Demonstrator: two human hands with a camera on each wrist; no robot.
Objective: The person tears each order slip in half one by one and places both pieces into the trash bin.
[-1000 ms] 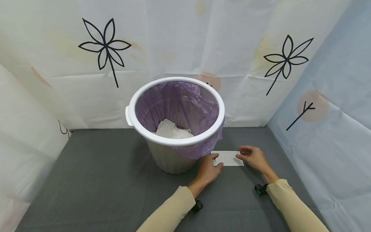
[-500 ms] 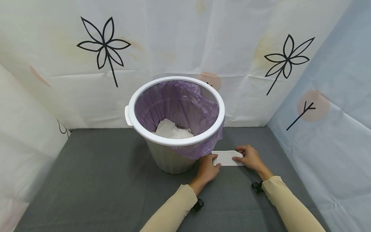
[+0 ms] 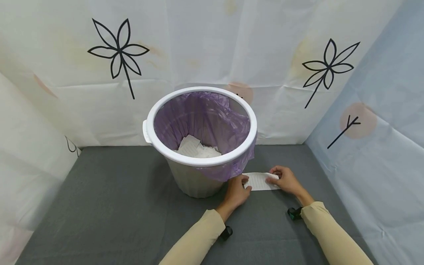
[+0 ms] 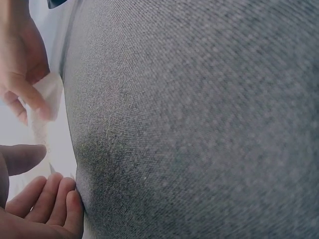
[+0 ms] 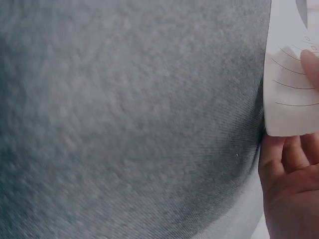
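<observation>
A lined slip of white paper (image 3: 259, 182) lies on the grey cloth, right of the bin. My right hand (image 3: 287, 182) pinches its right end; in the right wrist view the thumb (image 5: 311, 64) is over the lined face and the fingers (image 5: 291, 154) are underneath. That end is lifted a little. At the other end is my left hand (image 3: 236, 192), against the bin's lower right side. Its thumb and relaxed fingers stand apart in the left wrist view, near the paper (image 4: 62, 142); whether they touch it I cannot tell.
A white-rimmed bin (image 3: 198, 161) with a purple liner (image 3: 212, 117) stands left of the hands. Inside it lie several pieces of white paper (image 3: 198, 149). Printed cloth walls (image 3: 205, 44) close off the back and sides of the grey table (image 3: 109, 206).
My right hand has moved left onto the paper's right end, pinched it and raised it slightly. The left hand has stayed nearly in place, and the bin has not moved.
</observation>
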